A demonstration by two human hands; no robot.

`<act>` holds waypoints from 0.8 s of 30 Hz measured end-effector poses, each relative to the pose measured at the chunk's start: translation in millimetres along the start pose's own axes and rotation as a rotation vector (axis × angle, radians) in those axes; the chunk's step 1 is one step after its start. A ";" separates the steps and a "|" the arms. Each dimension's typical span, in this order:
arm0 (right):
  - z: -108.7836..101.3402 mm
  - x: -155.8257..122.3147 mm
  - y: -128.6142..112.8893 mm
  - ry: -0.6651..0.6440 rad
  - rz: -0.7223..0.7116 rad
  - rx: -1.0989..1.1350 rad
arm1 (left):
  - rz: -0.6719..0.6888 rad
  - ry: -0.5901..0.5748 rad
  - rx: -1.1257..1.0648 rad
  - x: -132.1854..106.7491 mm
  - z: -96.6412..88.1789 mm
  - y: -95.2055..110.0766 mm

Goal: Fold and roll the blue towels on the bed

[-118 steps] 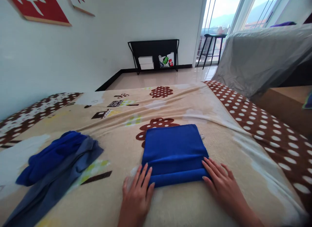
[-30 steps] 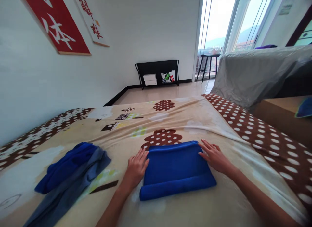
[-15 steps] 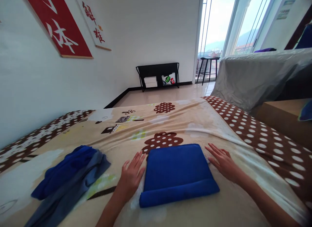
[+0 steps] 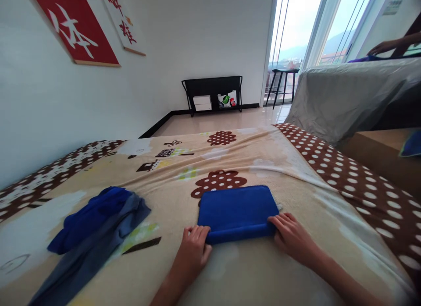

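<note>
On the patterned blanket (image 4: 250,271), the left hand (image 4: 193,246) and right hand (image 4: 291,233) grip opposite ends of the blue cloth's (image 4: 238,205) near fold; crumpled clothes (image 4: 95,222) lie left.

Home: patterned blanket (image 4: 171,201), red wall scroll (image 4: 77,30), stool (image 4: 285,71) by tall window (image 4: 297,25).

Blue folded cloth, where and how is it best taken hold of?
Probably by both ends of the near edge of the blue folded cloth, coming from left and right: that edge forms a thick, raised roll, while the rest lies flat on the blanket, likely harder to pinch.
</note>
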State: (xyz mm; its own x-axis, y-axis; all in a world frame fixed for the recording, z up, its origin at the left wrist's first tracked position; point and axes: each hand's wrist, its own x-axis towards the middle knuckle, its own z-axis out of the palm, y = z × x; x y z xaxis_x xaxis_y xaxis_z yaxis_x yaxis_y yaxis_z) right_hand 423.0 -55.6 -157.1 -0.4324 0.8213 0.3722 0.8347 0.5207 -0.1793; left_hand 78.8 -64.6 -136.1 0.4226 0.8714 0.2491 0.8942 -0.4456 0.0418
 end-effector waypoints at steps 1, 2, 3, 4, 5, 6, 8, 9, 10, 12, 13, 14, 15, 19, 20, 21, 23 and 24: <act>1.5 5.7 -2.8 0.009 0.028 -0.023 | -0.017 -0.006 0.010 7.3 -2.4 3.2; 4.2 10.8 -7.8 0.024 0.055 -0.046 | -0.035 0.003 0.026 13.7 -3.8 9.0; 8.0 15.3 -14.7 0.042 0.082 -0.068 | -0.052 0.011 0.044 19.3 -4.0 17.3; 12.7 19.2 -23.2 0.059 0.099 -0.085 | -0.061 0.021 0.059 23.8 -2.8 27.2; 17.8 22.2 -32.5 0.071 0.097 -0.093 | -0.052 0.026 0.068 27.2 -0.2 37.6; 22.6 24.2 -41.4 0.072 0.072 -0.089 | -0.022 0.024 0.067 29.3 3.3 47.1; 28.5 24.5 -52.9 0.049 -0.018 -0.062 | 0.081 0.003 0.042 29.8 11.6 57.9; 28.8 22.8 -53.6 0.028 -0.069 -0.045 | 0.130 -0.010 0.027 28.1 15.3 57.4; 27.3 20.1 -50.5 0.001 -0.108 -0.033 | 0.167 -0.020 0.015 25.5 17.9 52.9; 20.0 13.6 -35.8 -0.056 -0.120 -0.023 | 0.184 -0.024 0.002 19.1 19.4 36.3; 15.4 10.9 -27.3 -0.082 -0.093 -0.024 | 0.167 -0.026 0.000 16.5 18.3 27.7; 11.0 9.4 -20.4 -0.102 -0.049 -0.027 | 0.138 -0.029 0.000 15.0 16.1 21.2; 7.4 9.5 -16.5 -0.111 0.004 -0.031 | 0.101 -0.029 0.001 15.2 13.4 18.3; 3.4 27.5 -28.2 -0.217 0.025 0.075 | 0.100 -0.086 -0.061 32.6 3.9 35.6; 4.1 34.3 -31.2 -0.265 -0.009 0.118 | 0.143 -0.126 -0.095 39.0 3.0 39.4; 4.7 40.8 -30.9 -0.305 -0.031 0.151 | 0.174 -0.167 -0.124 44.9 2.7 39.4; 4.5 50.5 -18.3 -0.330 0.002 0.161 | 0.147 -0.216 -0.135 53.7 2.8 25.7; 3.4 53.3 -7.5 -0.317 0.050 0.144 | 0.088 -0.216 -0.115 56.1 2.7 13.8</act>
State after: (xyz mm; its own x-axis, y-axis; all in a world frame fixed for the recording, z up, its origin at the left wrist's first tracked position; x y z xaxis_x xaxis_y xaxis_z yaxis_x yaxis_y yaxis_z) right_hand 392.5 -14.9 -139.1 -0.4954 0.8664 0.0621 0.8106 0.4868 -0.3256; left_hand 115.2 -21.3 -124.2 0.5308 0.8463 0.0448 0.8351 -0.5313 0.1424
